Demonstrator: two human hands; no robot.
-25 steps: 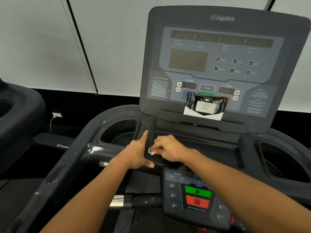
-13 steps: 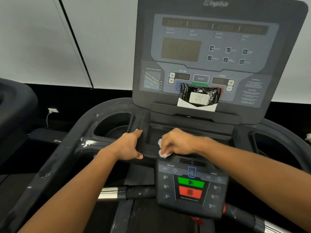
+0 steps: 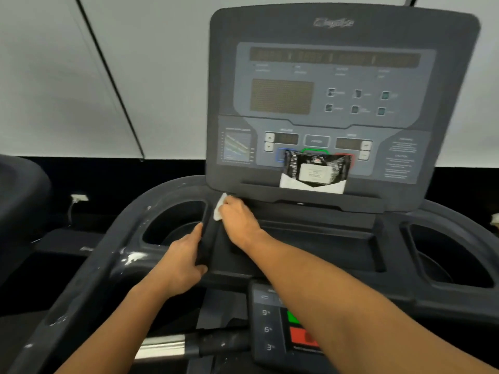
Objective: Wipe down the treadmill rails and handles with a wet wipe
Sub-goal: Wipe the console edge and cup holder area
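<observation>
A dark grey treadmill console point(image 3: 343, 85) stands in front of me. My right hand point(image 3: 237, 220) presses a crumpled white wet wipe point(image 3: 219, 207) on the ridge between the left cup holder point(image 3: 175, 225) and the centre tray, just under the console's lower left corner. My left hand point(image 3: 183, 263) rests on the same ridge nearer to me, fingers wrapped round its edge. The left rail point(image 3: 89, 279), spotted with white marks, curves down to the lower left. A black and chrome handle bar point(image 3: 189, 346) runs across below.
A black wipes pack point(image 3: 314, 170) leans on the console ledge. A small keypad point(image 3: 280, 327) with green and red buttons sits under my right forearm. The right cup holder point(image 3: 448, 255) is at the far right. Another dark machine point(image 3: 19, 201) stands to the left.
My right hand slid the wipe away from me, from the near edge above the keypad up the ridge to the console's base. My left hand stayed on the ridge.
</observation>
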